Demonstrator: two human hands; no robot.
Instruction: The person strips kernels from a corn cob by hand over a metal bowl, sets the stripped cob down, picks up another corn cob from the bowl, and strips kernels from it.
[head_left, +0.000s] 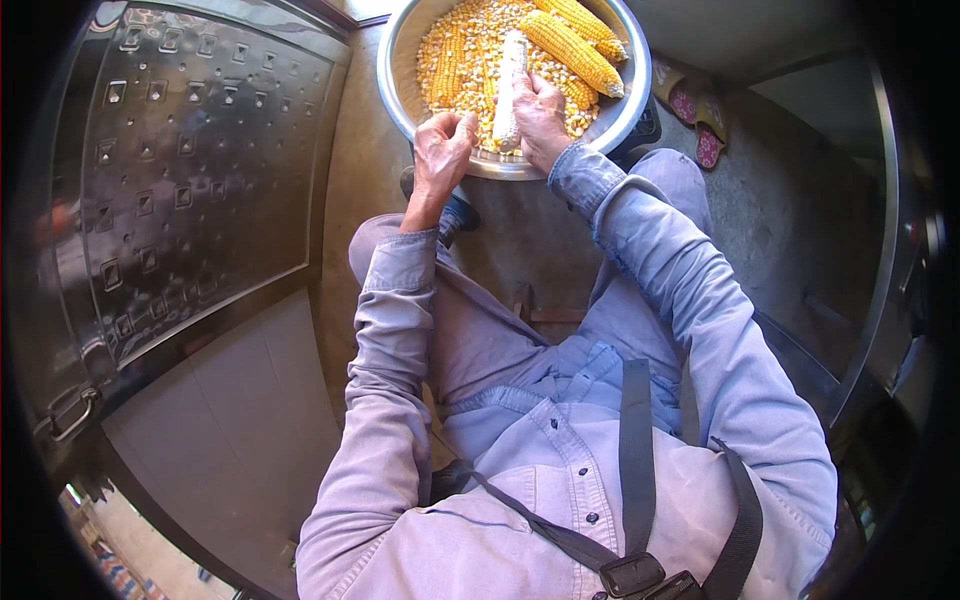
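Note:
A metal basin (510, 171) full of loose corn kernels (480, 45) stands before me at the top of the view. My right hand (538, 112) grips a pale corn cob (513, 75), stripped of most of its kernels and held upright over the basin. At the near left rim is my left hand (444, 146), its fingers curled in and thumb against the forefinger. Nothing shows in it, though its palm is hidden. Whole yellow ears of corn (574, 52) lie at the right of the basin, and another ear (450, 67) rests among the kernels at the left.
A dark metal door (202, 165) with embossed panels stands at the left. Slippers (709, 135) with pink flowered insoles lie on the concrete floor (750, 202) right of the basin. My knees (675, 176) are spread just below the basin, and a dark shoe (461, 212) shows under its rim.

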